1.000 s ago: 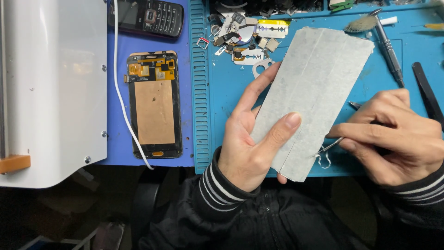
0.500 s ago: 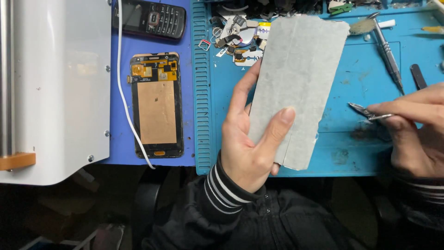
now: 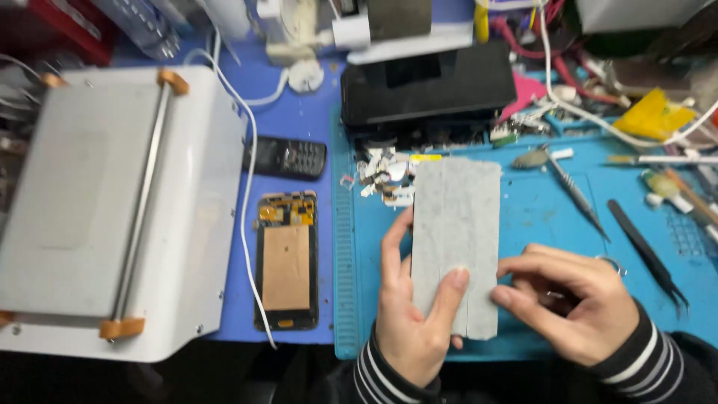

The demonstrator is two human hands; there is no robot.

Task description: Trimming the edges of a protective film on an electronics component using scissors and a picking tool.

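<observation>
Left hand (image 3: pixel 407 314) pinches a grey rectangular sheet (image 3: pixel 456 239) upright at lower centre of the frame, right hand (image 3: pixel 572 299) curled with fingertips at its right edge, best kept steady and flat over the blue tabletop mat (image 3: pixel 538 217).

White heating machine (image 3: pixel 112 209), opened phone (image 3: pixel 286 262), keypad phone (image 3: pixel 288 157), black tweezers (image 3: pixel 647 254)

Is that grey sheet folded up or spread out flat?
Spread flat. The grey sheet shows as one full rectangle, edges straight, held by the left hand with its thumb on top.
</observation>
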